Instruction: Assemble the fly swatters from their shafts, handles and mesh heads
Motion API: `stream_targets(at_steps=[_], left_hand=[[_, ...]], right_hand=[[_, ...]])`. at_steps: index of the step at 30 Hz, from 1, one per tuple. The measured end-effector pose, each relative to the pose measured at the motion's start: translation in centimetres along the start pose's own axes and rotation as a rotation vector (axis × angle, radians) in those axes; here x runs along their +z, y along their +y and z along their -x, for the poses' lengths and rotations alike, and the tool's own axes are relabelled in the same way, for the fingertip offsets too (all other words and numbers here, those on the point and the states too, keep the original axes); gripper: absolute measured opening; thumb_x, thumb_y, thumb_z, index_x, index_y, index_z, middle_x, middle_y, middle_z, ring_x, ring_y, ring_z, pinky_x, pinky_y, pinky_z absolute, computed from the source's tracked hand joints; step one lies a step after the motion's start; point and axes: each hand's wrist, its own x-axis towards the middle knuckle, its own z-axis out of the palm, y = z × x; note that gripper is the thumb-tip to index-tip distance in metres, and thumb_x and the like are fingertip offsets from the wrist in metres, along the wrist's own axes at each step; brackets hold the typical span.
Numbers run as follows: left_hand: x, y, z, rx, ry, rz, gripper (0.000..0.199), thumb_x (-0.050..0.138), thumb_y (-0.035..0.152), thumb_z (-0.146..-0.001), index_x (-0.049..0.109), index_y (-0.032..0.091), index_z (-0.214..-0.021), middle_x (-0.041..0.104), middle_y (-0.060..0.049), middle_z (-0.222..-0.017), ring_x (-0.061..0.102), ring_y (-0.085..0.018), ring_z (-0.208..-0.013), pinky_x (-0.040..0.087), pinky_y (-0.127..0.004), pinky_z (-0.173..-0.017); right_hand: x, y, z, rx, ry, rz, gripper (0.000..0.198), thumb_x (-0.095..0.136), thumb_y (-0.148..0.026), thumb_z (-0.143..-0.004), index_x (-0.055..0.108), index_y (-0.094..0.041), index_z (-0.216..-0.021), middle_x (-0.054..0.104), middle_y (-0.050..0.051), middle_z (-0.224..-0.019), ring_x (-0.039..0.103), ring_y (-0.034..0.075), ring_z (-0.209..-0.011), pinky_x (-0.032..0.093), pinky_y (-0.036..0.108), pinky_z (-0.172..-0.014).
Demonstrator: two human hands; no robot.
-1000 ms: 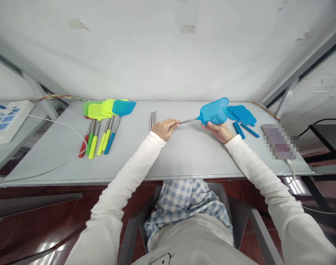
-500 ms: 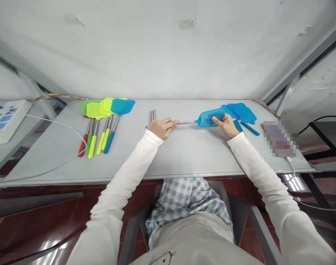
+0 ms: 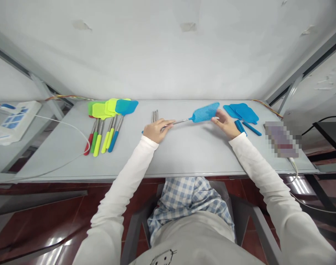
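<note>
My left hand (image 3: 157, 130) is closed around the metal rod (image 3: 179, 122) of a blue fly swatter (image 3: 206, 112). Its mesh head points up to the right above the table. A bit of blue handle (image 3: 143, 131) shows left of that hand; the fingers hide the rest. By the head's right edge is my right hand (image 3: 225, 124), fingers apart; whether a fingertip still touches the mesh I cannot tell. Behind my left hand lie several metal rods (image 3: 155, 116), partly covered. Right of my right hand are loose blue swatter heads (image 3: 243, 112) and blue handles (image 3: 252, 129).
Several fly swatters with red, green, yellow and blue handles (image 3: 101, 137) lie together at the left of the grey table (image 3: 57, 154). A white cable (image 3: 74, 129) crosses there. A blurred-out device (image 3: 282, 140) rests at the right edge. The wall (image 3: 168, 66) stands behind.
My right hand has loosened from the mesh head and its fingers have spread. The swatter has shifted slightly left, and its head has tilted upward. My left hand keeps hold of the rod.
</note>
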Motion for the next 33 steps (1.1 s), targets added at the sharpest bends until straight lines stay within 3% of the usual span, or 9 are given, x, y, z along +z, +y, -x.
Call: stream_targets(at_steps=[3, 6, 10, 14, 21, 24, 28, 33], left_hand=[[-1.5, -1.7, 0.7, -0.2, 0.135, -0.03, 0.039, 0.043, 0.042, -0.093, 0.065, 0.029, -0.122, 0.067, -0.005, -0.096, 0.061, -0.017, -0.082, 0.045, -0.027, -0.073], [-2.6, -3.9, 1.6, -0.425, 0.209, -0.132, 0.045, 0.042, 0.025, -0.089, 0.059, 0.024, -0.131, 0.062, -0.011, -0.105, 0.059, -0.023, -0.098, 0.046, -0.035, -0.088], [-2.8, -6.6, 3.0, -0.622, 0.081, -0.212, 0.058, 0.047, 0.011, -0.076, 0.057, 0.018, -0.133, 0.053, -0.018, -0.12, 0.053, -0.034, -0.113, 0.041, -0.049, -0.099], [-2.1, -7.3, 3.9, -0.734, -0.017, -0.243, 0.062, 0.048, 0.009, -0.073, 0.052, 0.011, -0.135, 0.044, -0.026, -0.13, 0.046, -0.041, -0.119, 0.037, -0.059, -0.098], [-2.1, -5.7, 4.5, -0.638, 0.064, -0.238, 0.055, 0.045, 0.017, -0.079, 0.051, 0.011, -0.134, 0.039, -0.031, -0.135, 0.037, -0.047, -0.125, 0.032, -0.071, -0.092], [-1.6, -4.3, 3.6, -0.544, 0.074, -0.196, 0.046, 0.042, 0.016, -0.083, 0.057, 0.012, -0.127, 0.045, -0.026, -0.128, 0.042, -0.041, -0.122, 0.034, -0.062, -0.098], [0.3, -2.5, 1.4, -0.387, -0.006, -0.101, 0.036, 0.041, 0.021, -0.087, 0.06, 0.014, -0.117, 0.052, -0.018, -0.11, 0.051, -0.031, -0.11, 0.039, -0.048, -0.1], [2.7, -1.6, -0.8, -0.396, -0.08, -0.161, 0.031, 0.049, 0.021, -0.082, 0.059, 0.011, -0.109, 0.055, -0.02, -0.111, 0.05, -0.035, -0.112, 0.038, -0.048, -0.1]], right_hand=[[-0.6, 0.7, -0.2, -0.031, 0.054, 0.124, 0.055, 0.069, -0.052, -0.075, 0.054, -0.031, -0.124, 0.055, 0.005, -0.134, 0.049, 0.022, -0.124, 0.044, 0.042, -0.102], [-0.9, 1.5, -0.2, -0.035, 0.063, 0.221, 0.045, 0.061, -0.047, -0.081, 0.054, -0.03, -0.122, 0.055, 0.006, -0.132, 0.049, 0.021, -0.123, 0.044, 0.043, -0.101], [-0.5, 1.9, -0.1, -0.051, 0.039, 0.365, 0.036, 0.054, -0.039, -0.084, 0.055, -0.027, -0.118, 0.056, 0.007, -0.127, 0.05, 0.021, -0.117, 0.044, 0.043, -0.099], [-0.3, 2.0, -0.2, -0.089, 0.018, 0.521, 0.032, 0.049, -0.034, -0.085, 0.057, -0.025, -0.115, 0.056, 0.009, -0.119, 0.05, 0.022, -0.109, 0.046, 0.041, -0.093], [-1.2, 2.2, -0.2, -0.083, 0.154, 1.02, 0.031, 0.039, -0.027, -0.088, 0.062, -0.016, -0.106, 0.053, 0.017, -0.107, 0.046, 0.031, -0.106, 0.036, 0.051, -0.096], [-1.7, 2.6, 0.1, 0.024, 0.298, 1.164, 0.032, 0.039, -0.026, -0.087, 0.06, -0.01, -0.106, 0.052, 0.023, -0.108, 0.044, 0.036, -0.107, 0.037, 0.054, -0.09], [-2.6, 3.2, 0.7, 0.151, 0.513, 1.239, 0.032, 0.042, -0.028, -0.086, 0.056, -0.007, -0.106, 0.052, 0.028, -0.11, 0.044, 0.04, -0.109, 0.038, 0.057, -0.083], [-3.3, 3.3, 1.1, 0.317, 0.499, 1.293, 0.029, 0.041, -0.019, -0.084, 0.057, -0.007, -0.105, 0.055, 0.028, -0.106, 0.052, 0.039, -0.102, 0.041, 0.053, -0.078]])
